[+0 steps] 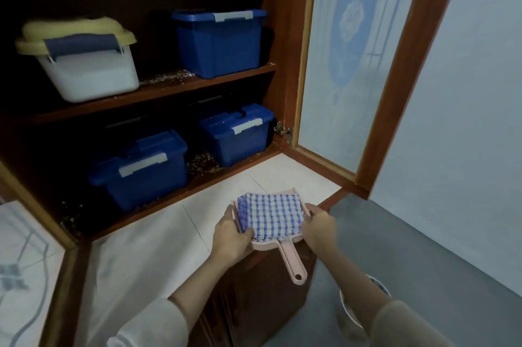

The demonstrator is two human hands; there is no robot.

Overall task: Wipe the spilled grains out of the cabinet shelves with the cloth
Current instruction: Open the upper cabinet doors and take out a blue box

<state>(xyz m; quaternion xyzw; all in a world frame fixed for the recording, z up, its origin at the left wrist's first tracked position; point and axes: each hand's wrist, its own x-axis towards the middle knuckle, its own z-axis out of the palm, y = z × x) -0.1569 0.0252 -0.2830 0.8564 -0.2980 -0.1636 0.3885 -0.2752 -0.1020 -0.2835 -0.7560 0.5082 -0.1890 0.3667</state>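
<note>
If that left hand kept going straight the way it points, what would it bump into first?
The left hand already holds the pink dustpan with the checked cloth on it. Going straight on, they would likely reach the lower-right blue box first, though depth is unclear.

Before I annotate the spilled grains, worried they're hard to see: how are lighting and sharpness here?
Head view: upper shelf dim, its back lost in shadow; grains faint specks; yellow-lidded box motion-blurred; cloth, dustpan, left hand, right hand evenly lit.

Looked like a home storage spot: wooden cabinet had frosted glass door, lidded blue bins on shelves, spilled grains, tiled ledge below.
</note>
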